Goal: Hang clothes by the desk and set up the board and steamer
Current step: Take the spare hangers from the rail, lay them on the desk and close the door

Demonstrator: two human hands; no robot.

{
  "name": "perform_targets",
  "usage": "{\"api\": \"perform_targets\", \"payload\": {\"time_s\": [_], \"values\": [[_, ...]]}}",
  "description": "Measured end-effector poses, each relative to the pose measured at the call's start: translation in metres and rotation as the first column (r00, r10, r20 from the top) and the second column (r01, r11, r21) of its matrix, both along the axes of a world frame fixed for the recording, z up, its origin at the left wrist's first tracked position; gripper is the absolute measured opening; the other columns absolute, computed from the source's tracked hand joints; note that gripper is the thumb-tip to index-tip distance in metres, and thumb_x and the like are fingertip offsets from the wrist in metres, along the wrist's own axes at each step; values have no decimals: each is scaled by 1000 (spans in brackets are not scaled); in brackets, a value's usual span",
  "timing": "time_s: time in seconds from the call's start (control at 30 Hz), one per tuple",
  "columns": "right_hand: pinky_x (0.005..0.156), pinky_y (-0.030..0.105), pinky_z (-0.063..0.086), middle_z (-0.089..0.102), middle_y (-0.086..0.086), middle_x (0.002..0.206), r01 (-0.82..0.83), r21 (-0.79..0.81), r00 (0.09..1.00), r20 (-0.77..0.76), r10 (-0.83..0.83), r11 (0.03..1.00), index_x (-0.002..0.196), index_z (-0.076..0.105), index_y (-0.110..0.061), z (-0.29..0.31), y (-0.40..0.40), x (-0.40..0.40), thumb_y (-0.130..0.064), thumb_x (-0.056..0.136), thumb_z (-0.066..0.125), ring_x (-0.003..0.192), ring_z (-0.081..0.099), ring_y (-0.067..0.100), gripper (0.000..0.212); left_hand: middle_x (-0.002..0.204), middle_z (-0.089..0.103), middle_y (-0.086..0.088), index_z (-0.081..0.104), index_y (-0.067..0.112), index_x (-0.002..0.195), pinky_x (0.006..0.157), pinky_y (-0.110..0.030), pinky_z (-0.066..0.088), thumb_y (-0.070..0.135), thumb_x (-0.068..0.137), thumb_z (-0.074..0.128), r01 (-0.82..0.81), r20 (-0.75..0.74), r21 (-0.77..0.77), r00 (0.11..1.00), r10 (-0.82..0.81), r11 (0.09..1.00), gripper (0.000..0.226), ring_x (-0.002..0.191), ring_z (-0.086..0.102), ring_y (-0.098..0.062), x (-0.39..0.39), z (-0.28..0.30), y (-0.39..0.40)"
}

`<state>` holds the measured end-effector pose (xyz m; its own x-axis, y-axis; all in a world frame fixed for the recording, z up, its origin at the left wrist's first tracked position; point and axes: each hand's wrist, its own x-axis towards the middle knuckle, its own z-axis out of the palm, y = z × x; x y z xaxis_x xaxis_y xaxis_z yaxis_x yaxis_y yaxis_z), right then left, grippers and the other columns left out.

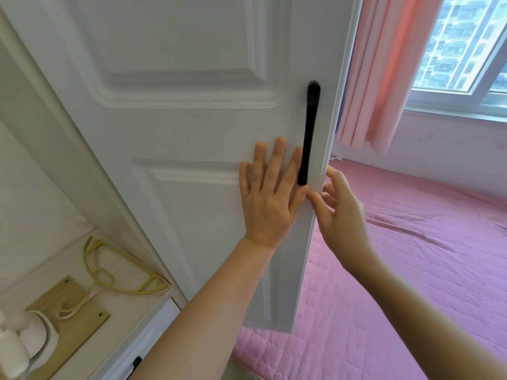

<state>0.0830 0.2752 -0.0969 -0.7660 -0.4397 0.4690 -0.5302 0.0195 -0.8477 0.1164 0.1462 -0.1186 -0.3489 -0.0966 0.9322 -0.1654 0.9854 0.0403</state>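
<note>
A white panelled wardrobe door (178, 119) fills the middle of the view, with a long black handle (309, 133) near its right edge. My left hand (270, 196) lies flat on the door face, fingers straight, just left of the handle's lower end. My right hand (338, 207) is at the door's free edge below the handle, its thumb on the front and its fingers curled behind the edge. No clothes, board or steamer show.
Yellow-green and pink hangers (120, 275) hang from a wooden wall hook plate (65, 303) at lower left, beside white cloth items (24, 344). A bed with a pink quilted cover (411, 270) lies right of the door. A pink curtain (384, 72) and window (466, 42) stand behind.
</note>
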Motion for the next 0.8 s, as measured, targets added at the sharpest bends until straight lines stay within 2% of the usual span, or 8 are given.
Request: {"api": "perform_targets", "payload": {"time_s": [0.13,0.27,0.5,0.57,0.63,0.67,0.8], "values": [[79,26,56,69,-6,100,-77,18,997,30,77,997,130,48,-26,2,-14,-35,-17,95,57,90,67,10,37,160,-9,7,5,28,153,118,-47,12,43,102,27,-59,-32,-42,998,58,997,57,148,0,-21,-29,-5,-14],[80,16,52,69,-6,95,-163,4,985,66,162,987,127,50,-23,4,-27,-64,-14,94,58,92,67,8,35,161,-5,5,11,26,153,118,-47,11,41,101,32,-104,-56,-55,993,101,993,58,148,2,-23,-52,-9,-27],[87,21,51,70,-2,101,-246,-58,960,123,251,968,132,48,-19,3,-61,-102,-8,96,54,99,66,12,38,161,0,2,16,24,152,118,-47,10,40,99,40,-217,-34,-85,976,215,972,61,148,5,-25,-81,-11,-52],[87,20,51,70,-8,99,-258,-49,958,113,262,965,130,49,-25,5,-72,-113,-9,96,53,98,66,9,38,161,9,1,21,24,151,118,-47,11,40,99,42,-250,-23,-84,968,249,964,58,148,5,-25,-88,-11,-60],[81,12,48,68,-21,90,-269,-27,957,107,270,963,123,48,-36,6,-84,-123,-10,96,53,91,64,-2,38,157,22,0,26,24,149,117,-46,14,38,99,44,-287,-13,-63,958,287,956,55,148,6,-24,-96,-9,-68],[79,10,47,68,-23,87,-274,-20,956,105,274,962,122,47,-37,5,-90,-129,-10,97,52,88,64,-3,37,154,26,0,29,24,148,117,-46,15,36,99,46,-304,-10,-57,953,304,951,54,148,7,-23,-100,-9,-72],[81,19,51,69,0,94,-307,-15,947,93,307,952,130,47,-23,2,-116,-151,-11,98,50,90,66,14,34,153,29,1,34,23,147,116,-46,16,32,98,49,-359,-4,-70,933,360,931,51,147,10,-24,-113,-8,-91]]}}
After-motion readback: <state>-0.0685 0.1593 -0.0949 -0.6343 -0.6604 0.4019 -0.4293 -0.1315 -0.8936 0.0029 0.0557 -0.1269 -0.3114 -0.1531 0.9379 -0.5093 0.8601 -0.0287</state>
